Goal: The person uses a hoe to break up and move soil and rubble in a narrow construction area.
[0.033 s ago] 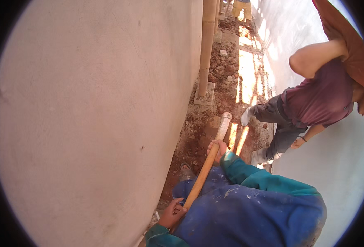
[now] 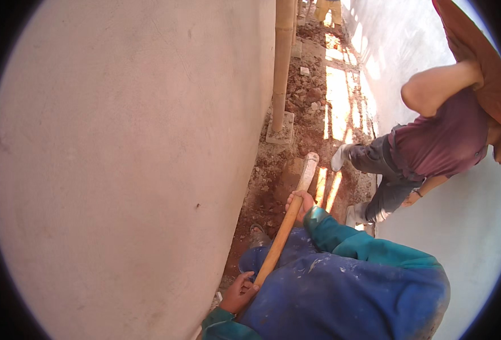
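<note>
My right hand (image 2: pixel 299 203) is closed around a long wooden handle (image 2: pixel 278 243) near its pale, crusted upper end. Lower down, my left hand (image 2: pixel 240 294) holds the same handle with its fingers loosely bent, the index finger less curled. The handle lies diagonally over my blue, paint-marked clothing (image 2: pixel 352 289), between my teal sleeves. Beyond the upper end is uneven reddish soil and rubble (image 2: pixel 301 99).
Pale plaster walls (image 2: pixel 120 170) flank a narrow passage. Bamboo poles (image 2: pixel 282 62) stand on blocks (image 2: pixel 278 136) along the left. A co-worker in maroon (image 2: pixel 437 139) stands close at the right under an orange-brown item (image 2: pixel 483 39); another person (image 2: pixel 327 11) is at the far end.
The co-worker's elbow and upper body have shifted very slightly right and downward. My hands stay on the handle.
</note>
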A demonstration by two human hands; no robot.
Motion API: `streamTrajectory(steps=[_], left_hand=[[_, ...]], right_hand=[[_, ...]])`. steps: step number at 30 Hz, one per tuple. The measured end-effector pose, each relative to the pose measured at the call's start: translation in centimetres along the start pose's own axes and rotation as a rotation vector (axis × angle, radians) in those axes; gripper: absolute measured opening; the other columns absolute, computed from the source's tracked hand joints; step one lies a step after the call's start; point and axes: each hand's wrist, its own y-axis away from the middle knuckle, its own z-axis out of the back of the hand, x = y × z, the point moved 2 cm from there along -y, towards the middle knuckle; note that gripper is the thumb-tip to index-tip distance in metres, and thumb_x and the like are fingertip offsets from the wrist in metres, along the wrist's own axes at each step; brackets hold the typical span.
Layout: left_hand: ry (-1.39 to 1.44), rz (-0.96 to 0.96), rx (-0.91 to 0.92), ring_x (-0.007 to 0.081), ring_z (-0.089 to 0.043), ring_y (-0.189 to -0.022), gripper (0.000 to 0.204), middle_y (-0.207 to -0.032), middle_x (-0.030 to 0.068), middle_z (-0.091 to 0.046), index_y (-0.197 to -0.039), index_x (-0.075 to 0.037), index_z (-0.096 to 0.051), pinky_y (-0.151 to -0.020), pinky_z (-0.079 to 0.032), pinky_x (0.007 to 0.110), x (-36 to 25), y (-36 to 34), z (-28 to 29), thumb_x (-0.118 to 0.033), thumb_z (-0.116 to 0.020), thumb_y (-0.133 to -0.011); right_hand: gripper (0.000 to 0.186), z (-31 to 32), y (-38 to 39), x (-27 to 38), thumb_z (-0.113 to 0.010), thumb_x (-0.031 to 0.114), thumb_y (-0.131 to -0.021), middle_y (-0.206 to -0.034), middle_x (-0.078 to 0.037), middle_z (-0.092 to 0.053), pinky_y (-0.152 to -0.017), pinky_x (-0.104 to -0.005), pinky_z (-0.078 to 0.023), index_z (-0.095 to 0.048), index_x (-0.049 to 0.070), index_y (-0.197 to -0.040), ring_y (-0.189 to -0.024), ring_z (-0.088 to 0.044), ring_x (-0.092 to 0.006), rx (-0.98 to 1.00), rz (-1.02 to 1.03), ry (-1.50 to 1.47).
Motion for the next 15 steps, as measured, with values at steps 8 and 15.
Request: streamTrajectory(steps=[8, 15], left_hand=[[-0.174, -0.032, -0.002, 0.0177, -0.059, -0.080, 0.049, -0.087, 0.0104, -0.060, -0.122, -0.001, -0.045, -0.073, -0.047, 0.029, -2.0, -4.2, 5.6, -0.032, -0.057, -0.085], [-0.353, -0.083, -0.066, 0.0201, -0.060, -0.077, 0.048, -0.084, 0.0106, -0.060, -0.120, -0.002, -0.047, -0.072, -0.048, 0.031, -8.3, -11.9, 3.3, -0.032, -0.058, -0.084]], right_hand=[[0.015, -2.0, -2.6, 1.4, -0.050, 0.016, -0.076, -0.072, -0.003, -0.049, -0.060, -0.0348, -0.047, -0.046, 0.008, -0.088, -0.063, -0.051, -0.0176, 0.059, 0.134, -0.215], [0.016, 2.0, -6.1, 10.5, -0.049, 0.024, -0.077, -0.065, -0.003, -0.049, -0.055, -0.0355, -0.047, -0.049, 0.008, -0.082, -0.056, -0.052, -0.0197, 0.094, 0.303, -0.279]])
